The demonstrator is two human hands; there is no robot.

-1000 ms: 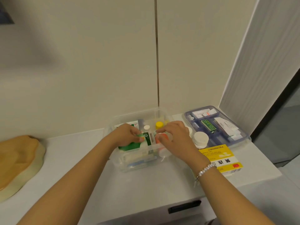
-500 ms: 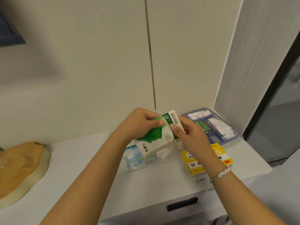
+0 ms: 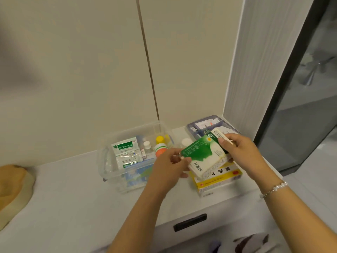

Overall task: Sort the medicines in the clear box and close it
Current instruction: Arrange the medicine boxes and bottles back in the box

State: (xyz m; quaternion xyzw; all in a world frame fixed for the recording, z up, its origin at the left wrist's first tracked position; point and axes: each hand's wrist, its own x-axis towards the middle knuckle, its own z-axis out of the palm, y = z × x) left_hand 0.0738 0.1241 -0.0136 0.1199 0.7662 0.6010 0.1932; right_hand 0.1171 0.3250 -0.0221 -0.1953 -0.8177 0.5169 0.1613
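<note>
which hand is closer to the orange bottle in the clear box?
Left. The left hand sits just right of the orange bottle, gripping the green box; the right hand holds that box's far end, farther right.

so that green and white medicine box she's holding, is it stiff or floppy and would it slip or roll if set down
The green and white box looks like thin card: probably stiff enough to keep its shape, since the left hand and right hand hold it by opposite ends without sag. It is likely light. With flat faces, it should lie still rather than roll.
</note>
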